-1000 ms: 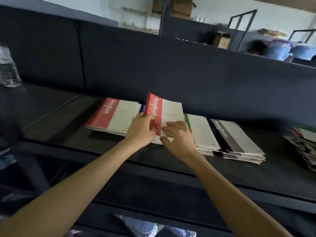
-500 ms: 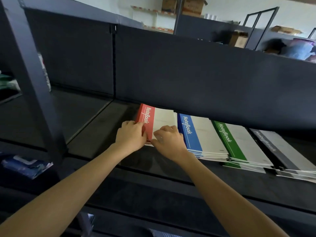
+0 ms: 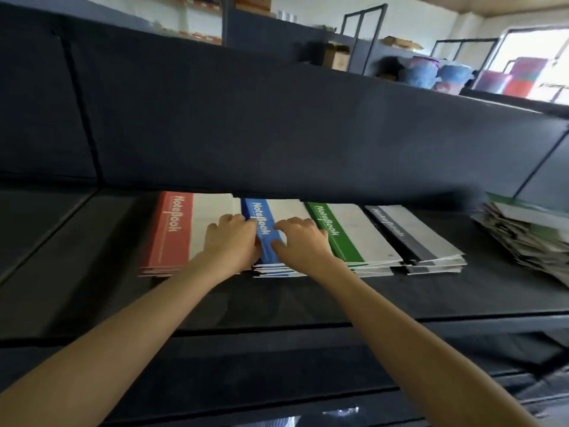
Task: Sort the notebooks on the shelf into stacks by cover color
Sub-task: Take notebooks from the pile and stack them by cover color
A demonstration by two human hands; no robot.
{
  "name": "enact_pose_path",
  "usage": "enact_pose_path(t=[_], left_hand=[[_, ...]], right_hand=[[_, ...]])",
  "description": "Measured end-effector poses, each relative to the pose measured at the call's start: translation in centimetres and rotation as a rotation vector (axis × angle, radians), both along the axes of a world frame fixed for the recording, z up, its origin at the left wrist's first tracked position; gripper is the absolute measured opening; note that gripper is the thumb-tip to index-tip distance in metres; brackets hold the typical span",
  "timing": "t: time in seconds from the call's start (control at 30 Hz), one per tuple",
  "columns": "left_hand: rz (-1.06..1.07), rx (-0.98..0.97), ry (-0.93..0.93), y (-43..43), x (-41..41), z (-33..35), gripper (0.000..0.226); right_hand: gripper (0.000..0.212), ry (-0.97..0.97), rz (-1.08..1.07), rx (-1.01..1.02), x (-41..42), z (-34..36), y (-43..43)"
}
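Blue is the colour under both hands: the blue stack of notebooks is lying on the dark shelf, second from the left in a row of four. The red stack is sitting just beside it on the left, the green stack just beside it on the right, and the grey stack beyond that.

All four stacks are lying flat with their long sides running away from the person toward the back of the shelf, coloured spine bands on the left.

The left hand is lying against the blue stack's left edge, partly over the white of the red stack. Its fingers are curling onto the blue band, and the blur is hiding whether they are gripping or only pressing. The right hand is resting on the white part of the top blue cover, fingers spread and lightly bent, thumb reaching toward the band, holding nothing.

So the stack is sitting directly beneath and between the hands, one on each long side, which suggests they are squaring it up.

An unsorted heap of notebooks is lying well apart at the far right of the shelf, past the grey stack. The right hand is the nearer one to it, so the next reach is probably going rightward.
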State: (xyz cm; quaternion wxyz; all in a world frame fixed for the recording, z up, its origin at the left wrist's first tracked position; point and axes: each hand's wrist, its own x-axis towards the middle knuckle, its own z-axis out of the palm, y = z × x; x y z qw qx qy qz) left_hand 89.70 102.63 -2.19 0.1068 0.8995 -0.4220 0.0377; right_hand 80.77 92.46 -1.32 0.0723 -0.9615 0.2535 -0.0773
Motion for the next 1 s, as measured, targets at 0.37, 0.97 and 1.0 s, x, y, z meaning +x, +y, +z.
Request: enact_pose_path(t=[0.37, 0.97, 1.0], left_hand=[[-0.314, -0.109, 0.054, -18.5, -11.8, 0.5, 0.035], [-0.401, -0.134, 0.102, -39.8, -25.4, -0.2, 0.045], [-0.398, -0.134, 0.099, -40.2, -25.6, -0.1, 0.044]], right_hand=[[0.038, -0.044, -0.262, 0.027, -13.6, 0.1, -15.5], [0.046, -0.166, -0.463, -0.087, -28.1, 0.7, -39.7], [0.048, -0.171, -0.471, -0.088, -28.1, 0.8, -40.6]])
